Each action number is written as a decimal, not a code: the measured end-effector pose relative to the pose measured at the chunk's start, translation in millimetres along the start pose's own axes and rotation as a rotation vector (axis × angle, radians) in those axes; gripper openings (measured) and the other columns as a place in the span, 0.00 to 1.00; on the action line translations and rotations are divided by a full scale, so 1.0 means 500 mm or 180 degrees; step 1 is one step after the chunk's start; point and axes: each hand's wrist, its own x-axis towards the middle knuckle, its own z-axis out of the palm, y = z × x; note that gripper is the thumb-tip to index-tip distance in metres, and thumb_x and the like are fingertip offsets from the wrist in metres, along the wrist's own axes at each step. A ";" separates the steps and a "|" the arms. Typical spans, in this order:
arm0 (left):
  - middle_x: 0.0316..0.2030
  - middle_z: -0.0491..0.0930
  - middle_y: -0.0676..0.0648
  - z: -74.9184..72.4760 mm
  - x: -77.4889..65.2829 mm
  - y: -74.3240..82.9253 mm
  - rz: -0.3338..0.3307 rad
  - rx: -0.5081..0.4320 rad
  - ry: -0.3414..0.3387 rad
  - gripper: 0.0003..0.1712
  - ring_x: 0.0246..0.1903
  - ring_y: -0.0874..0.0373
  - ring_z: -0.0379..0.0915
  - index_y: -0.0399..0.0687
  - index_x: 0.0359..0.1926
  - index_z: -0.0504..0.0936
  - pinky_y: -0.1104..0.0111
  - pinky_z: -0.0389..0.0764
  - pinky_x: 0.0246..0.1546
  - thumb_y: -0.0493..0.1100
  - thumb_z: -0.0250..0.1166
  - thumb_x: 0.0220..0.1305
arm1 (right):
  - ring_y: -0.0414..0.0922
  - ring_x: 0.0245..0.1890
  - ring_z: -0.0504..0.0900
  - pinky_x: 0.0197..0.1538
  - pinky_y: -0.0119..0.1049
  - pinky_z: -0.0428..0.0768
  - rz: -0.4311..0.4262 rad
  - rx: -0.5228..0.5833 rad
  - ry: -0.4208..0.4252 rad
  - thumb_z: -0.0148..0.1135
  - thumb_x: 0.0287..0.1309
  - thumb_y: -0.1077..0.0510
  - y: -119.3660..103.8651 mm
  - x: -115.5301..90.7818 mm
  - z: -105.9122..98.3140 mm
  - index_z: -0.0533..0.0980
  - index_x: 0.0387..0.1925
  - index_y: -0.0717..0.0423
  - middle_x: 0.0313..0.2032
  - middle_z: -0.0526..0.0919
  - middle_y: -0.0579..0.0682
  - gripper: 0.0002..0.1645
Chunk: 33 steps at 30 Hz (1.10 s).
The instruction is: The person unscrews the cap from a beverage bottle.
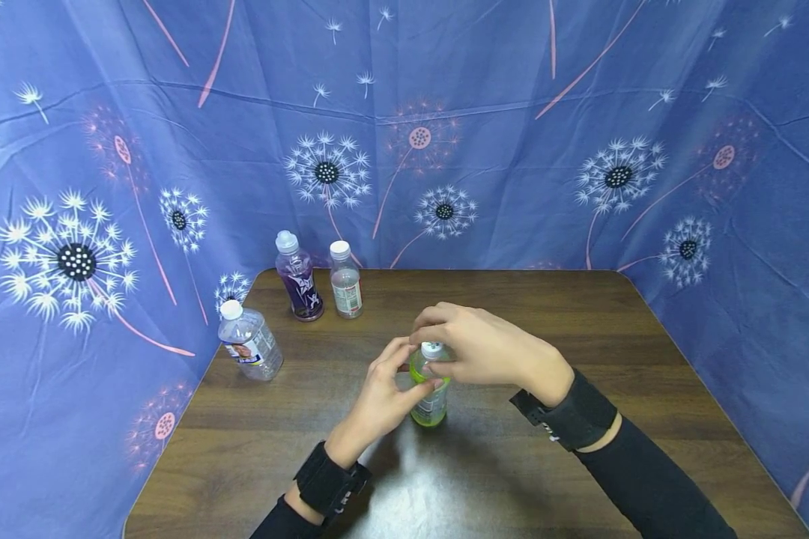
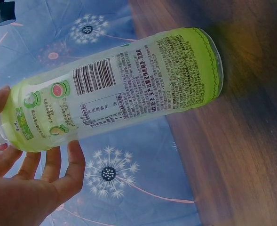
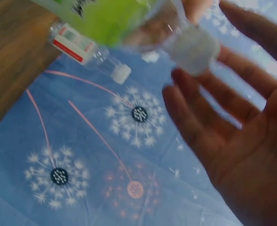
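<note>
A clear bottle with a green label (image 1: pixel 431 406) stands on the table, its white cap (image 1: pixel 431 349) on top. My left hand (image 1: pixel 383 389) holds it around the upper part, thumb on one side and fingers on the other; the left wrist view shows the label's barcode and small print on the bottle (image 2: pixel 100 89). Over the top of the bottle is my right hand (image 1: pixel 488 348). From the right wrist, its thumb stands apart from the white cap (image 3: pixel 194 49), and the fingers spread behind and beside it. Whether a fingertip touches the cap is unclear.
A purple bottle (image 1: pixel 301 284) and a small clear bottle with a white cap (image 1: pixel 347 284) stand at the back left of the wooden table (image 1: pixel 546 314). Another clear bottle (image 1: pixel 252 344) stands at the left edge. A blue dandelion-print cloth (image 1: pixel 512 165) hangs around the table.
</note>
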 end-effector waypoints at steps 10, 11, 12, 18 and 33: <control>0.53 0.67 0.63 0.000 0.000 0.004 -0.0111 0.0029 -0.0074 0.32 0.50 0.68 0.67 0.71 0.57 0.68 0.70 0.75 0.42 0.51 0.68 0.51 | 0.33 0.46 0.68 0.43 0.29 0.73 -0.0225 0.0167 -0.0269 0.55 0.48 0.69 0.001 -0.005 -0.025 0.79 0.44 0.42 0.44 0.74 0.37 0.24; 0.53 0.67 0.63 -0.001 0.000 0.004 -0.0114 0.0032 -0.0075 0.32 0.50 0.67 0.67 0.71 0.57 0.68 0.70 0.75 0.42 0.51 0.68 0.51 | 0.33 0.46 0.69 0.43 0.29 0.73 -0.0216 0.0184 -0.0281 0.55 0.48 0.69 0.001 -0.005 -0.025 0.79 0.44 0.42 0.44 0.75 0.37 0.24; 0.53 0.67 0.63 -0.001 0.000 0.004 -0.0119 0.0037 -0.0077 0.32 0.50 0.68 0.67 0.71 0.57 0.68 0.70 0.75 0.42 0.51 0.68 0.51 | 0.33 0.46 0.69 0.44 0.29 0.73 -0.0204 0.0203 -0.0295 0.55 0.49 0.69 0.001 -0.005 -0.026 0.79 0.44 0.43 0.44 0.75 0.37 0.23; 0.53 0.66 0.63 -0.001 0.000 0.005 -0.0113 0.0061 -0.0081 0.32 0.50 0.68 0.67 0.71 0.58 0.67 0.70 0.75 0.42 0.51 0.68 0.51 | 0.34 0.44 0.70 0.43 0.29 0.73 -0.0226 0.0140 -0.0305 0.56 0.50 0.68 0.004 -0.003 -0.027 0.80 0.45 0.45 0.43 0.76 0.39 0.21; 0.52 0.69 0.52 -0.018 0.006 0.072 -0.0015 -0.0045 -0.0005 0.33 0.50 0.60 0.69 0.52 0.58 0.70 0.64 0.77 0.42 0.40 0.70 0.49 | 0.33 0.23 0.66 0.26 0.25 0.69 0.0080 -0.0245 -0.0141 0.63 0.53 0.55 -0.011 0.006 -0.015 0.81 0.35 0.48 0.25 0.69 0.40 0.07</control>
